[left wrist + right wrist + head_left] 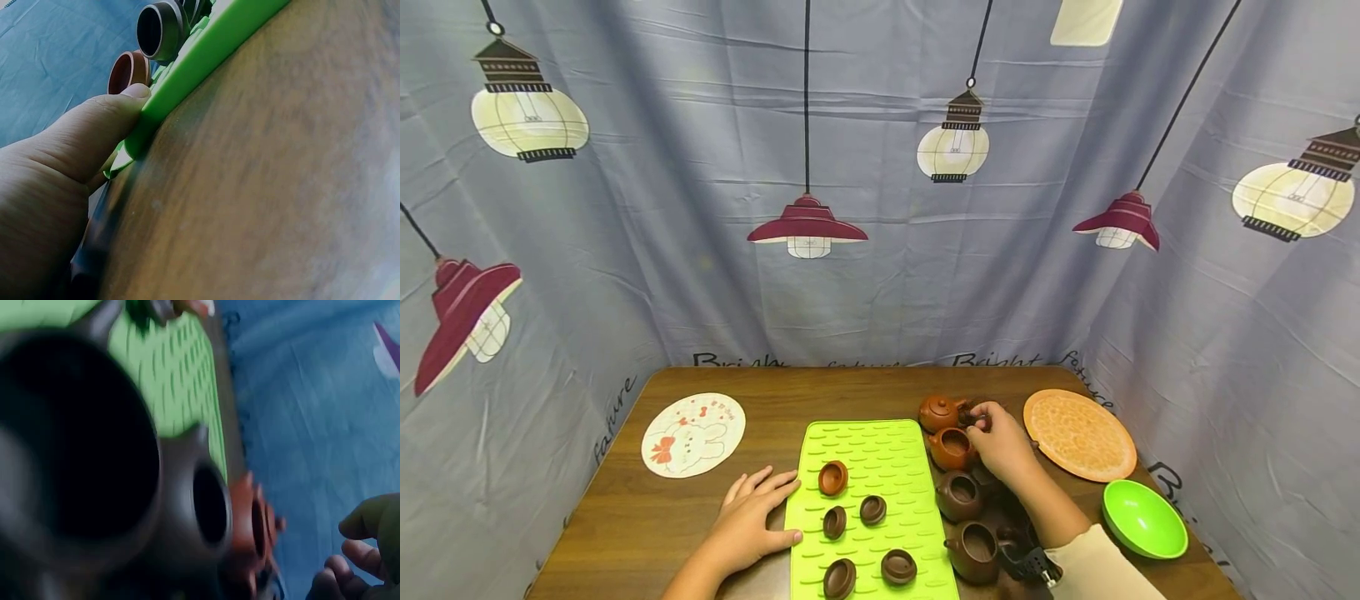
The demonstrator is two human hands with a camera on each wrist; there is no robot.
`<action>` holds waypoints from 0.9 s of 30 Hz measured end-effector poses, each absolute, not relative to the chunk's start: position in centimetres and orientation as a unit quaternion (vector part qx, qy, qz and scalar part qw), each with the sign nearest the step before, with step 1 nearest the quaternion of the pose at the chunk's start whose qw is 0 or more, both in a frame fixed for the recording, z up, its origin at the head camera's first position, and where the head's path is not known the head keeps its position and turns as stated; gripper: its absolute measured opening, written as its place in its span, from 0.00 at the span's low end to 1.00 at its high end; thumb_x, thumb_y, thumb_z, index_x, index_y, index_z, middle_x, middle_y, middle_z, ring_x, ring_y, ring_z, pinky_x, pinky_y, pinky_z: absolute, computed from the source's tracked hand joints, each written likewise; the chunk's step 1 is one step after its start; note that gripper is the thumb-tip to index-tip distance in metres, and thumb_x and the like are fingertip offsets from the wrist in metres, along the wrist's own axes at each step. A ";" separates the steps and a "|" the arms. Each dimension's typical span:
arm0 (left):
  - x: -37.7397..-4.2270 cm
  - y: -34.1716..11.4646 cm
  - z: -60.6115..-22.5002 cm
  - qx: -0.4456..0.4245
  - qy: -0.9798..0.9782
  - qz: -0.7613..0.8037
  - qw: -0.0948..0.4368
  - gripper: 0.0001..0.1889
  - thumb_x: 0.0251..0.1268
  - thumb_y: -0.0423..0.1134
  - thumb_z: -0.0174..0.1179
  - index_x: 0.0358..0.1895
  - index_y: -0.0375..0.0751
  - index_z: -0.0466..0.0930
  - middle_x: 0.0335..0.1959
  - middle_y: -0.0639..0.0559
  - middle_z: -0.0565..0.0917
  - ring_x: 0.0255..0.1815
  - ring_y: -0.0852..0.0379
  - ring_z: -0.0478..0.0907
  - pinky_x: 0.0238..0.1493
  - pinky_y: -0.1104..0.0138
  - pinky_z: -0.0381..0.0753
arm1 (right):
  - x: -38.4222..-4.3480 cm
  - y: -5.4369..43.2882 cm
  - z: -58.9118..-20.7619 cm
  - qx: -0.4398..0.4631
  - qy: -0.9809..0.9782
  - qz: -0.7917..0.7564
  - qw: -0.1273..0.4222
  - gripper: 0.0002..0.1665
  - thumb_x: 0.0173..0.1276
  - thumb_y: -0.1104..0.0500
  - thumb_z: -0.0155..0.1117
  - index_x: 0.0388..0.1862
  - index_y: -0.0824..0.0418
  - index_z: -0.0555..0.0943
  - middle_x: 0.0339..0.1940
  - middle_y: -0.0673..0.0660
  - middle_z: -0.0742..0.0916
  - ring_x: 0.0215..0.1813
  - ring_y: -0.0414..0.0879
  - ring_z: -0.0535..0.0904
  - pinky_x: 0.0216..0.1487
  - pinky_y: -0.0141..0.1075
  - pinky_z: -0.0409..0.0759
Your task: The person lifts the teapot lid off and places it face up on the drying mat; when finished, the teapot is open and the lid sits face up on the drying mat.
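Note:
A row of small clay teapots runs along the right edge of a lime-green mat (880, 450). Farthest is a reddish-brown teapot with its lid on (938, 413); nearer stand a lidless reddish-brown teapot (951, 450) and two dark brown lidless teapots (959, 497). My right hand (1003, 446) hovers beside the far teapots with bent fingers; the right wrist view shows nothing between them. On the mat lie a reddish-brown lid (832, 478) and several dark brown lids (898, 567). My left hand (748, 517) rests with spread fingers at the mat's left edge, thumb touching it (134, 92).
A round white placemat with a bunny print (693, 435) lies at the left. To the right are a round orange placemat (1079, 435) and a bright green bowl (1145, 519). More dark pottery sits partly hidden under my right forearm. A grey curtain (880, 308) surrounds the wooden table.

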State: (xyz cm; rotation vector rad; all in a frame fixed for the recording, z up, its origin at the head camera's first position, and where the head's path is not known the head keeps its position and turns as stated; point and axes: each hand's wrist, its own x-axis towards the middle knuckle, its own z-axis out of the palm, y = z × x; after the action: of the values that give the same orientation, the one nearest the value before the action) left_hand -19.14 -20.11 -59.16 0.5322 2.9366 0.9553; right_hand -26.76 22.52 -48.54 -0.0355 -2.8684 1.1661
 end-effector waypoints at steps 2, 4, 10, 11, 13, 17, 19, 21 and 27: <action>-19.1 -20.1 -59.1 0.169 0.937 0.306 0.005 0.45 0.56 0.70 0.70 0.74 0.49 0.76 0.79 0.56 0.71 0.83 0.37 0.56 0.81 0.34 0.37 | -27.0 24.1 -48.7 -0.017 -0.928 0.371 0.031 0.18 0.75 0.60 0.60 0.61 0.63 0.77 0.48 0.59 0.83 0.43 0.51 0.79 0.41 0.41 0.76; -19.1 -20.1 -59.1 0.169 0.937 0.306 0.006 0.45 0.56 0.70 0.71 0.74 0.49 0.76 0.79 0.56 0.71 0.83 0.37 0.56 0.81 0.34 0.37 | -27.2 25.4 -49.0 -0.021 -0.927 0.372 0.035 0.19 0.75 0.60 0.60 0.62 0.65 0.76 0.51 0.62 0.83 0.49 0.54 0.81 0.45 0.43 0.80; -19.1 -20.0 -59.0 0.170 0.937 0.306 0.005 0.45 0.56 0.69 0.71 0.74 0.49 0.77 0.79 0.56 0.71 0.83 0.36 0.57 0.81 0.33 0.38 | -27.7 28.4 -49.7 -0.024 -0.935 0.351 0.044 0.22 0.73 0.61 0.62 0.62 0.69 0.76 0.52 0.66 0.82 0.52 0.58 0.80 0.48 0.45 0.80; -19.1 -20.0 -59.0 0.170 0.937 0.305 0.005 0.45 0.56 0.69 0.71 0.74 0.49 0.77 0.79 0.56 0.71 0.83 0.36 0.57 0.81 0.33 0.38 | -27.8 28.7 -49.7 -0.025 -0.938 0.343 0.046 0.22 0.73 0.61 0.63 0.61 0.69 0.77 0.50 0.66 0.82 0.51 0.58 0.80 0.47 0.45 0.79; -19.1 -20.0 -59.0 0.171 0.937 0.305 0.004 0.45 0.56 0.70 0.71 0.74 0.49 0.77 0.79 0.56 0.71 0.83 0.36 0.57 0.81 0.33 0.38 | -27.8 29.2 -49.8 -0.029 -0.942 0.332 0.050 0.22 0.71 0.61 0.64 0.60 0.70 0.77 0.48 0.66 0.82 0.49 0.58 0.80 0.45 0.45 0.79; -19.1 -20.0 -58.8 0.171 0.937 0.306 0.004 0.45 0.56 0.69 0.71 0.74 0.49 0.76 0.79 0.56 0.72 0.83 0.36 0.56 0.81 0.33 0.38 | -27.9 29.7 -50.0 -0.039 -0.946 0.320 0.041 0.21 0.69 0.62 0.64 0.57 0.70 0.78 0.43 0.63 0.83 0.46 0.57 0.80 0.44 0.45 0.78; -19.1 -20.1 -58.8 0.170 0.937 0.307 0.005 0.45 0.56 0.69 0.71 0.74 0.48 0.77 0.79 0.56 0.72 0.83 0.36 0.56 0.81 0.33 0.38 | -28.0 29.8 -50.2 -0.043 -0.946 0.320 0.033 0.20 0.69 0.62 0.64 0.56 0.70 0.78 0.43 0.63 0.84 0.46 0.56 0.80 0.44 0.45 0.78; -19.1 -20.1 -58.7 0.169 0.937 0.306 0.007 0.45 0.56 0.69 0.71 0.73 0.48 0.77 0.79 0.56 0.72 0.83 0.36 0.56 0.81 0.33 0.38 | -28.1 29.9 -50.5 -0.046 -0.946 0.320 0.026 0.19 0.69 0.62 0.64 0.56 0.69 0.78 0.43 0.63 0.84 0.47 0.57 0.80 0.45 0.46 0.79; -19.1 -20.0 -58.9 0.172 0.938 0.302 0.009 0.45 0.56 0.70 0.70 0.74 0.49 0.77 0.79 0.56 0.71 0.83 0.36 0.56 0.81 0.34 0.38 | -28.1 30.3 -50.8 -0.055 -0.949 0.309 0.021 0.15 0.68 0.62 0.63 0.51 0.68 0.80 0.42 0.63 0.85 0.44 0.56 0.80 0.43 0.46 0.79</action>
State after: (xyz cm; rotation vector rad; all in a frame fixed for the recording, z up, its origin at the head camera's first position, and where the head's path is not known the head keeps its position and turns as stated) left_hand -19.13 -20.04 -58.93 0.5367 2.9300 0.9432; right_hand -28.08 30.30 -50.81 -0.1690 -2.9442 0.9568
